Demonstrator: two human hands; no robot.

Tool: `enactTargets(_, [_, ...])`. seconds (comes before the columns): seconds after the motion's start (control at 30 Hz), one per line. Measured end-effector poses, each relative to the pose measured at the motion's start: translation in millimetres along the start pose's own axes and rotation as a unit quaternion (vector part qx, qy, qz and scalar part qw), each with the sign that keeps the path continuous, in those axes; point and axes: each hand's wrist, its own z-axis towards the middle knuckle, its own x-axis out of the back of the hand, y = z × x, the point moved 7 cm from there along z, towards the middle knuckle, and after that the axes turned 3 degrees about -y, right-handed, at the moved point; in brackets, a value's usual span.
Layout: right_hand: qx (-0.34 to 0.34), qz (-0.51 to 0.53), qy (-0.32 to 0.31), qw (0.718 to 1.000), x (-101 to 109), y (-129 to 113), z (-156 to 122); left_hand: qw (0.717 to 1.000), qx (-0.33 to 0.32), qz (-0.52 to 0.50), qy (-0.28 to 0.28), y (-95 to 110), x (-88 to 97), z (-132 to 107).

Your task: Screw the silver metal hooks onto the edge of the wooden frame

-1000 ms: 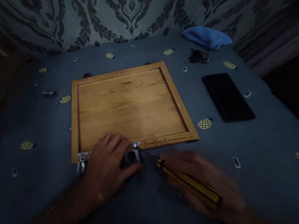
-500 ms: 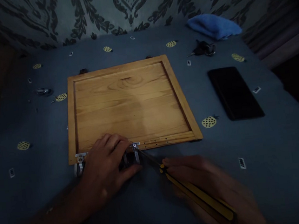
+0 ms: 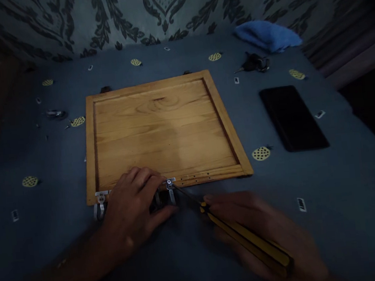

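A framed wooden panel (image 3: 159, 125) lies flat, its near edge fitted with metal hooks. The left-hand metal hook (image 3: 101, 201) shows fully, while my left hand (image 3: 136, 209) covers the hardware beside it. My left fingers press on the panel's near edge and curl with the thumb around another metal hook (image 3: 170, 190); part of the grip is hidden. In my right hand (image 3: 262, 226) is a screwdriver (image 3: 246, 238) with a yellow and black handle. Its shaft slants up to the left, and the tip is at the screw on the hook by my left hand.
A dark phone (image 3: 294, 118) lies to the right of the panel. Behind it are keys (image 3: 253, 62) and a blue cloth (image 3: 268, 35). A loose metal hook (image 3: 56, 114) and some small screws lie on the left of the patterned blue cloth covering (image 3: 57, 170). Small screw holes line the panel's near edge.
Almost nothing differs. The view has shifted slightly, and both hands, the screwdriver and the hooks keep their places against the panel.
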Motion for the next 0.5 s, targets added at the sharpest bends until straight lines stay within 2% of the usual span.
enactTargets(0.2, [-0.003, 0.023, -0.007, 1.0, 0.9, -3.3, 8.5, 1.0, 0.001, -0.003, -0.001, 0.2, 0.1, 0.2])
enactTargets(0.5, [0.005, 0.006, 0.043, 0.999, 10.4, -12.6, 26.0, 1.0, 0.007, 0.013, -0.009, -0.3, -0.7, -1.2])
